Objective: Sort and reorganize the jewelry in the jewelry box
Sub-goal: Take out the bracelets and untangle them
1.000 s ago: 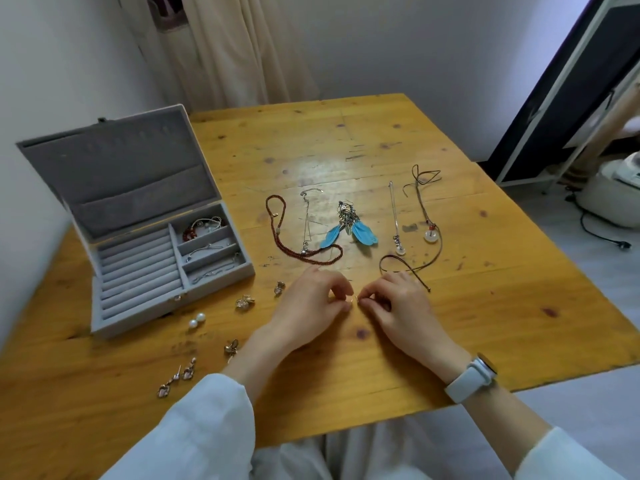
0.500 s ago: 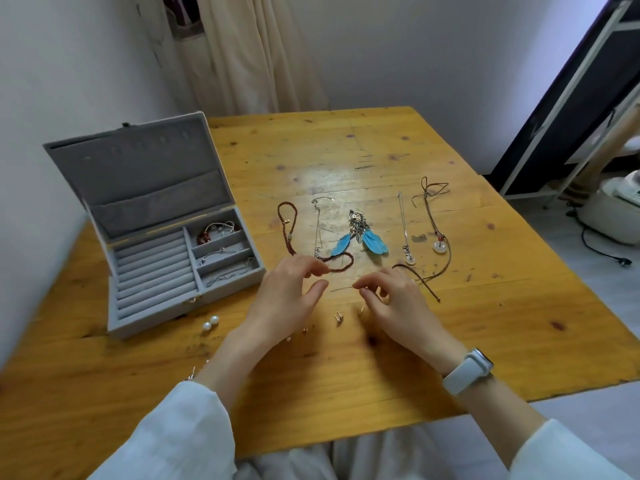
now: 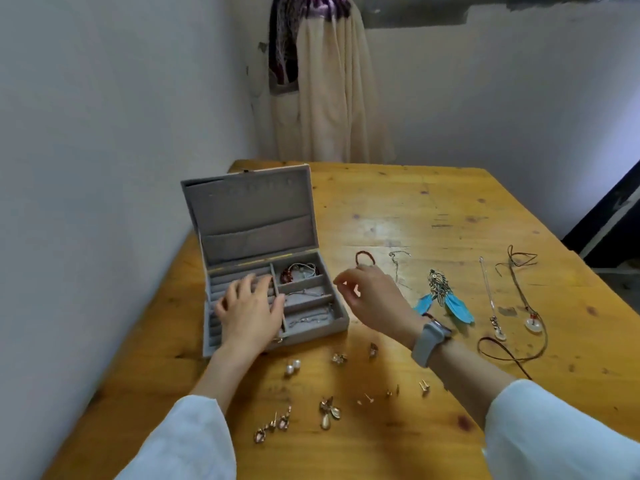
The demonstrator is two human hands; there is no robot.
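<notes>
A grey velvet jewelry box stands open on the wooden table, lid upright. My left hand lies flat, fingers spread, on the ring slots at the box's left side. My right hand hovers just right of the box with thumb and finger pinched; I cannot tell if something small is in them. The right compartments hold a red bead bracelet and thin chains. Pearl studs, gold earrings and small studs lie in front of the box.
Right of my hands lie a red cord loop, a thin silver chain, blue feather earrings, a silver pendant chain and a brown cord necklace with a white ring. A wall runs along the left; a cream curtain hangs behind.
Both hands moved left from the table's middle to the box: the left now rests on the ring slots, the right hovers beside it. The view swung left and up.
</notes>
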